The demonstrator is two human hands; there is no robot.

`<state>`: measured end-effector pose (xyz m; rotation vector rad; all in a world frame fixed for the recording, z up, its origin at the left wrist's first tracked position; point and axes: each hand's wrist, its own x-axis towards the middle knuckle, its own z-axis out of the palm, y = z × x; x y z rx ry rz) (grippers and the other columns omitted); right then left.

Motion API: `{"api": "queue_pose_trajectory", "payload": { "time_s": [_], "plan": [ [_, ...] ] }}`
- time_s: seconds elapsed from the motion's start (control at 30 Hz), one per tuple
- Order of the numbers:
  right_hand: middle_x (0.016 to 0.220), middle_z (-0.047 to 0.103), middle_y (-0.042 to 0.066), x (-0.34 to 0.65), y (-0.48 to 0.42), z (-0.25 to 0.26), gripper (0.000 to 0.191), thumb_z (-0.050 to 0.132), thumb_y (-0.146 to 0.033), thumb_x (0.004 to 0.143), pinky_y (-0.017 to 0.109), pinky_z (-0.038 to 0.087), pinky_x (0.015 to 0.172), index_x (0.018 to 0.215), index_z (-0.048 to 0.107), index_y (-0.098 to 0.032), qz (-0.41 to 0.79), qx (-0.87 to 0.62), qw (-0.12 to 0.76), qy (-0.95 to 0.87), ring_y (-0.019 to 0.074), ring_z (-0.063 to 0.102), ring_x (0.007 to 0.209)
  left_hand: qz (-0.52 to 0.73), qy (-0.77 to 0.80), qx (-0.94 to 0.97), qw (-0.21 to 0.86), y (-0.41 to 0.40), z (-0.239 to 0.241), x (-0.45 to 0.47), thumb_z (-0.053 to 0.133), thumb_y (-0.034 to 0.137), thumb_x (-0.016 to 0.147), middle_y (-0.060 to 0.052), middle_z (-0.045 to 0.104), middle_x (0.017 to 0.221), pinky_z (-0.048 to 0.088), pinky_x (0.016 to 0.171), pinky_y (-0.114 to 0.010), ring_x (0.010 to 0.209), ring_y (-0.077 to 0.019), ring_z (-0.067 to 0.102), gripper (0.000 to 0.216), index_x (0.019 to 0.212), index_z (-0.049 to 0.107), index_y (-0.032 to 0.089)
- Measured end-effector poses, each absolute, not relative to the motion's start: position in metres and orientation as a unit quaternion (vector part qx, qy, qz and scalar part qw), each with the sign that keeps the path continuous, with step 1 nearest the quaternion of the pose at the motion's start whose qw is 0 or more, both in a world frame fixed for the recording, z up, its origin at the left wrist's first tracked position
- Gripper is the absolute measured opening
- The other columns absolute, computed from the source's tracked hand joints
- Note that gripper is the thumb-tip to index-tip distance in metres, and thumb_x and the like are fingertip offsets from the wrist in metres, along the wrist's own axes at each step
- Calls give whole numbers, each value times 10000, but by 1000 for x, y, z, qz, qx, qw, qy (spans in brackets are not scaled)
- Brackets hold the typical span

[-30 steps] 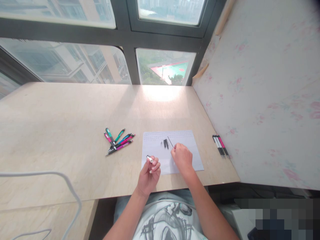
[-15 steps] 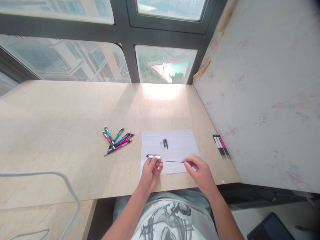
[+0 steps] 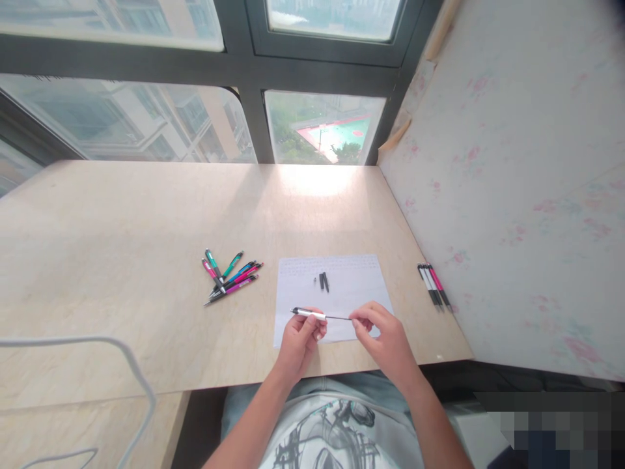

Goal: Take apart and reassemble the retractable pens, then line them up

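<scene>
My left hand (image 3: 300, 339) is closed around a white pen barrel (image 3: 311, 314) with a black clip end pointing left. A thin dark ink refill (image 3: 338, 318) runs out of the barrel's right end. My right hand (image 3: 378, 326) pinches the far end of that refill between thumb and fingertips. Both hands are over a sheet of paper (image 3: 351, 280) with faint writing along its top. On the paper, beyond my hands, lie two black pen parts (image 3: 324, 282) side by side and a tiny metallic piece (image 3: 315, 281).
A loose pile of coloured pens (image 3: 229, 277) lies left of the paper. Several pens in a row (image 3: 433, 286), white and pink, rest by the wall at right. A white cable (image 3: 131, 361) curves across the front left. Windows (image 3: 325, 127) stand behind the desk (image 3: 146, 260).
The refill has slid further into the white barrel, so less of it shows. My right hand has moved left, and my left hand has shifted slightly to the right.
</scene>
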<state>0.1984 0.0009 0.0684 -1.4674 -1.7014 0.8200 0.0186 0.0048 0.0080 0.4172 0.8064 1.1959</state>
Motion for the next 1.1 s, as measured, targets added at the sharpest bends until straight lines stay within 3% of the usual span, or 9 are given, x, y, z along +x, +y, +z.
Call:
{"api": "queue_pose_trajectory", "payload": {
  "time_s": [0.27,0.47,0.57,0.67,0.8,1.1],
  "plan": [
    [796,649,32,190,-6,64,161,521,-257,887,262,471,670,919,671,-208,353,-573,375,-638,160,585,712,546,386,219,711,1,7,20,715,312,787,-45,651,727,392,580,-234,619,-114,535,213,891,695,128],
    [625,634,3,186,-7,52,282,515,-367,905,248,469,578,1031,683,-179,432,-593,368,-572,154,586,594,547,378,238,708,-2,7,20,712,305,791,-53,659,736,401,596,-238,637,-119,547,213,898,697,122],
    [706,679,35,190,-3,44,364,458,-423,935,258,488,577,1101,652,-165,460,-575,389,-553,172,629,657,561,382,188,710,0,5,17,736,308,768,-45,659,736,407,592,-221,625,-103,547,218,882,697,126],
    [923,703,87,197,4,32,346,420,-402,950,291,513,646,1073,655,-180,385,-603,400,-572,210,643,855,583,381,129,705,1,2,15,760,299,746,-34,657,739,417,601,-200,622,-83,551,216,869,698,134],
    [1062,658,110,200,10,10,223,533,-273,872,410,475,890,1032,668,-194,211,-631,339,-665,260,564,1036,580,384,130,707,3,4,15,772,313,729,-38,652,712,421,585,-201,609,-83,550,243,864,700,125],
    [1082,625,101,197,13,-7,292,538,-160,832,389,451,919,1108,629,-184,168,-617,290,-712,245,543,1024,573,379,191,701,2,7,17,731,293,768,-47,655,720,408,580,-228,619,-111,546,204,872,701,120]
  ]
}}
